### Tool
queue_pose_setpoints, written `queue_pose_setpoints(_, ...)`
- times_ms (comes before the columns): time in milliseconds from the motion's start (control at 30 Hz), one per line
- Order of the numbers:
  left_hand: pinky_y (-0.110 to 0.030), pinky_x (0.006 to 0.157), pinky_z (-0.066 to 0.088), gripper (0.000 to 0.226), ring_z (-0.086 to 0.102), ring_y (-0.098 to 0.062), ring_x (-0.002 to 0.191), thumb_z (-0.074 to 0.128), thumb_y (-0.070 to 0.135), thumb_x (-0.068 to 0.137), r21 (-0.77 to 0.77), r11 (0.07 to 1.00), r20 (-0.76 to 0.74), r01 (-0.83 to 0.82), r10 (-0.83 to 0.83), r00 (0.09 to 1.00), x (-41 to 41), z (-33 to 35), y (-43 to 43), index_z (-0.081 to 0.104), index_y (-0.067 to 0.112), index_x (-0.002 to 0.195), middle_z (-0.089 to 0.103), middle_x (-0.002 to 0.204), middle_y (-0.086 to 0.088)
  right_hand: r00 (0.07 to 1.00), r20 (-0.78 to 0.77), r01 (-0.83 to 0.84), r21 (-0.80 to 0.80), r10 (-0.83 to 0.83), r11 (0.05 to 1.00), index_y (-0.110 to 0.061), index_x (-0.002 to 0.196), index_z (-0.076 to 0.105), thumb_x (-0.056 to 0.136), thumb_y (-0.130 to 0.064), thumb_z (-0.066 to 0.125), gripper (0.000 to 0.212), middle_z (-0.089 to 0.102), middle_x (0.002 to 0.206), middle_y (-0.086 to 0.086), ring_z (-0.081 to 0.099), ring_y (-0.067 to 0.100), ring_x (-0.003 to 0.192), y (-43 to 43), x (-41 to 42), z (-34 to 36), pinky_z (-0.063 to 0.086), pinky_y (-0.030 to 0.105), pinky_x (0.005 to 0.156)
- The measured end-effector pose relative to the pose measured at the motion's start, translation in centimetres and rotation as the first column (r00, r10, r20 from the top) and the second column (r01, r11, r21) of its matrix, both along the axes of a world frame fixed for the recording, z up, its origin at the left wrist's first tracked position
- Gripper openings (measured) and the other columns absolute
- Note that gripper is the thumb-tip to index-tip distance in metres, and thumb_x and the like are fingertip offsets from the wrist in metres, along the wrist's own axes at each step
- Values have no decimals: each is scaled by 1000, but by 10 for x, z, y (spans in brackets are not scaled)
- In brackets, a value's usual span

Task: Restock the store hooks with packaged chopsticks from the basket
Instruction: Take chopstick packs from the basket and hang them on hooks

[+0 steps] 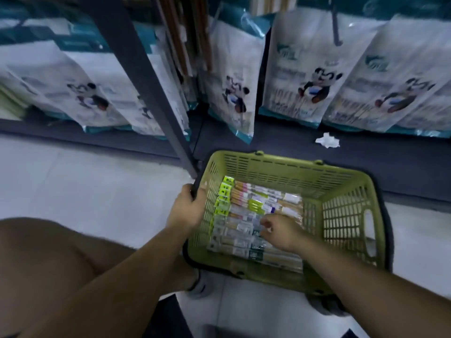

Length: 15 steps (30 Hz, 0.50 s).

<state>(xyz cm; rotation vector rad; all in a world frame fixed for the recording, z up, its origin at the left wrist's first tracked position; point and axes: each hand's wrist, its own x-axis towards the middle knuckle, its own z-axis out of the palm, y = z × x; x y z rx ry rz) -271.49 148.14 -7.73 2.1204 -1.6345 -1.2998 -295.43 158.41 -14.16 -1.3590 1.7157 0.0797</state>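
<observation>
A green plastic basket (346,191) sits on the pale floor in front of the shelving. Several flat packs of chopsticks (253,198) lie side by side in its left half, some with bright yellow-green header cards. My left hand (188,206) grips the basket's left rim. My right hand (280,230) reaches down into the basket with its fingers curled onto the packs; I cannot tell whether one is held. Packs of long brown chopsticks (185,35) hang from hooks at the top centre.
White and teal bags with a cartoon mouse (310,76) hang in rows across the back. A dark metal upright (148,81) slants down to the basket's left corner. A crumpled white paper (327,140) lies on the dark base. My bare knee (41,262) fills the lower left.
</observation>
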Motion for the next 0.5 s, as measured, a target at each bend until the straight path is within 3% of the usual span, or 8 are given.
queue_pose_setpoints(100,-52,90,54,54,66,-36,90,34,84,79,27,999,-15,-38,39,999,9,-15,13,49,35,95,68,88,-6,996,-38,-77,-10,76,997,-19,143,53,96,-46,64,56,53,147,6,51,26,130,7,9,-24,45,35,102)
queue_pose_setpoints(200,-52,88,55,54,66,-32,84,36,84,79,17,998,-41,-57,58,997,9,-17,11,51,35,94,67,81,-3,993,-55,-105,22,106,994,-22,152,45,92,-53,66,70,40,158,6,37,29,144,12,12,-39,37,36,112)
queue_pose_setpoints(400,-51,89,56,52,67,-29,87,40,77,80,-6,997,-80,-72,71,994,7,-17,10,54,30,96,69,84,-2,972,-163,-177,-41,168,983,-27,147,46,81,-56,75,77,49,146,4,41,29,133,17,20,-53,39,35,103)
queue_pose_setpoints(500,-49,86,57,44,67,-25,83,45,68,89,-15,997,-112,-82,79,991,6,-19,11,55,26,96,69,84,-2,961,-181,-218,-38,208,975,-26,137,55,82,-54,76,66,54,133,3,46,26,125,17,23,-56,41,35,97)
